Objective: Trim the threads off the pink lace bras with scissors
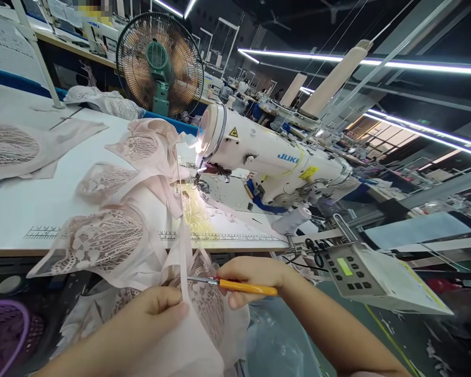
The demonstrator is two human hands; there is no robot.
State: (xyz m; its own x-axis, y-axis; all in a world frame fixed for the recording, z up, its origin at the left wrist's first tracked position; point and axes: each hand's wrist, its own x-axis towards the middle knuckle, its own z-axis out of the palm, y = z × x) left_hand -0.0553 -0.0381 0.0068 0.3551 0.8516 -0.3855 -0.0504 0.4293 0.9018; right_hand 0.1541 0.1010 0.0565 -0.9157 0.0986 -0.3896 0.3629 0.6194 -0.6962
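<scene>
**Holding a slim orange-handled metal tool (247, 287) at a narrow pale pink fabric strip (184, 246)**

Nearest, the left hand (160, 306) is closed, pinching the strip between thumb and forefinger just beyond the desk's front edge. The right hand (255, 277) is wrapped around the tool's handle, its metal end pointing left and lying at the strip; whether the metal touches the fabric I cannot tell. From the left hand, the strip runs up over the edge of the white desk (11, 214) toward the lit sewing area.

Below the hands hang pale pink lace-patterned pieces, with a purple plastic basket (25, 319) at the lower left and a bluish translucent plastic bag (275, 340) beneath the right forearm. A large pale pink lace cup (105, 241) drapes over the desk's edge, left of the strip. Near the edge, a black printed ruler scale (235, 237) marks the white surface. To the right is a beige control box with a green display (344, 266).

Farther back, a white JUKI sewing machine (267, 146) stands on the desk, its lamp lit. Beyond it are a round green-motored fan (159, 57) and bright ceiling tube lights (333, 57).
</scene>
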